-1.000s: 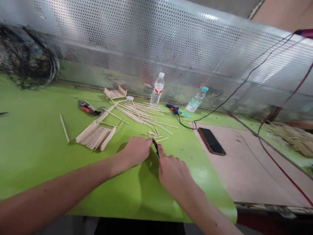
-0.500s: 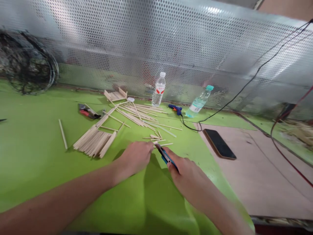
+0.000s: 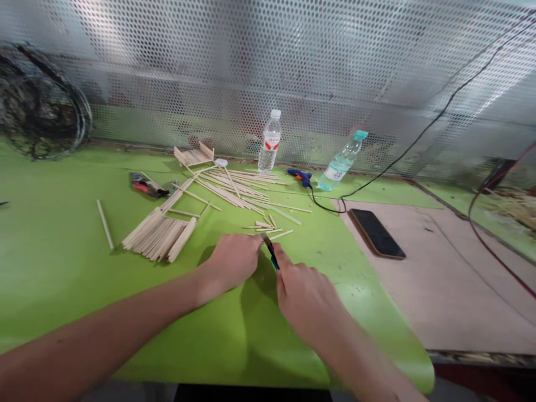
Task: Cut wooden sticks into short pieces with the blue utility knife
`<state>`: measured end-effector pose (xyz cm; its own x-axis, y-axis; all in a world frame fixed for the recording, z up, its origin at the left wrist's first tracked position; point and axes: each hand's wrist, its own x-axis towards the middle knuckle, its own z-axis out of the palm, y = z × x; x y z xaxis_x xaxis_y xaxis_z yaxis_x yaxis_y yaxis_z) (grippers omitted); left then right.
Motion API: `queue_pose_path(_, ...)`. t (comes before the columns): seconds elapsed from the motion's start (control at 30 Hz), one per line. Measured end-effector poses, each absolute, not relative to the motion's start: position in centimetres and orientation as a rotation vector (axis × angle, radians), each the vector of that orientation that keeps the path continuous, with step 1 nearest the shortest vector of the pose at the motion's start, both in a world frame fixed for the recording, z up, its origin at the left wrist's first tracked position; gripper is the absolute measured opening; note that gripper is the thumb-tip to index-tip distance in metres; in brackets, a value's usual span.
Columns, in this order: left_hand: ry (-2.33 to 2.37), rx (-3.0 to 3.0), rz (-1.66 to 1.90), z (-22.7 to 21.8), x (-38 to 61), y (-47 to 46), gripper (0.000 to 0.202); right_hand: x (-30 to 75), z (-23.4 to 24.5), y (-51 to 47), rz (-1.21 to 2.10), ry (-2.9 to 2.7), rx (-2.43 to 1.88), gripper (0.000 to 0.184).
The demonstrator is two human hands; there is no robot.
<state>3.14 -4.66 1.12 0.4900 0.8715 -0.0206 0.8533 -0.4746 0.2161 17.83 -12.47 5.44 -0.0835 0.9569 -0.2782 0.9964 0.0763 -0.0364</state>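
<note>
My left hand (image 3: pixel 235 261) is closed near the middle of the green tabletop, its fingertips pinching a thin wooden stick that they mostly hide. My right hand (image 3: pixel 305 293) grips a blue utility knife (image 3: pixel 274 259), the blade angled up and left against the left fingertips. Just beyond the blade lie several short cut stick pieces (image 3: pixel 264 224). To the left of my hands rests a flat wooden-stick assembly (image 3: pixel 161 237), made of sticks laid side by side with an open frame at its far end.
Behind are loose sticks (image 3: pixel 234 192), a small stick structure (image 3: pixel 195 156), red-handled pliers (image 3: pixel 147 186), a blue glue gun (image 3: pixel 300 176) and two bottles (image 3: pixel 269 145). A phone (image 3: pixel 376 233) lies on the board at right; wire coils (image 3: pixel 46 111) are at far left.
My right hand has turned and shifted slightly left and up, covering more of the knife handle, with the blade now steeper. The left hand keeps its pinch; the whole view has tilted slightly.
</note>
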Motion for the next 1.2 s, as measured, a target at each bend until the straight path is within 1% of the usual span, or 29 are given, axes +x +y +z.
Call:
queue_pose_path(0.37,1.468,2.563,0.071,1.5,3.3,-4.7,0.033,17.8,5.1,-13.0,-0.25,2.216,1.996,0.063)
queue_pose_path(0.57,1.462,2.555,0.056,1.5,3.5,-4.8,0.037,18.0,5.4,-12.8,-0.37,2.217,2.024,0.062)
queue_pose_path(0.7,1.47,2.547,0.054,1.4,3.6,-4.8,0.037,18.4,5.6,-12.8,-0.311,2.223,1.997,0.061)
queue_pose_path(0.9,1.454,2.563,0.073,1.6,3.4,-4.7,0.037,18.2,5.5,-12.4,-0.346,2.279,2.02,0.057)
queue_pose_path(0.97,1.458,2.56,0.076,1.7,3.4,-4.8,0.036,17.6,5.3,-12.2,-0.35,2.255,2.007,0.061)
queue_pose_path(1.1,1.48,2.581,0.09,1.8,3.4,-5.0,0.033,17.1,4.7,-12.1,-0.284,2.237,1.958,0.077)
queue_pose_path(1.2,1.495,2.587,0.092,1.9,3.4,-5.2,0.032,17.5,5.0,-12.6,-0.249,2.259,1.937,0.077)
